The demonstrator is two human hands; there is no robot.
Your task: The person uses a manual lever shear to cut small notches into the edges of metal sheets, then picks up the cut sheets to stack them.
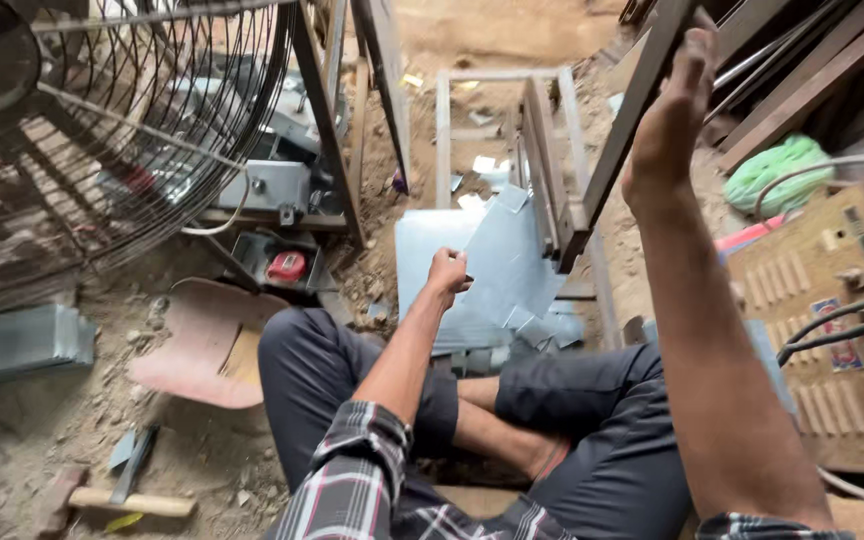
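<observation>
Overhead, right hand [674,110] on metal bar [624,120]

Fan [102,130] left, metal sheet [487,265] ahead, welding machine [832,320] apparently right.

Tilted rusty metal frame [642,90], upright

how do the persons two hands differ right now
The left hand is low, closed into a fist around a small dark object, over the grey metal sheet. The right hand is raised high, its fingers resting against a slanted metal frame bar. Both are bare, with plaid sleeves pushed up.
</observation>
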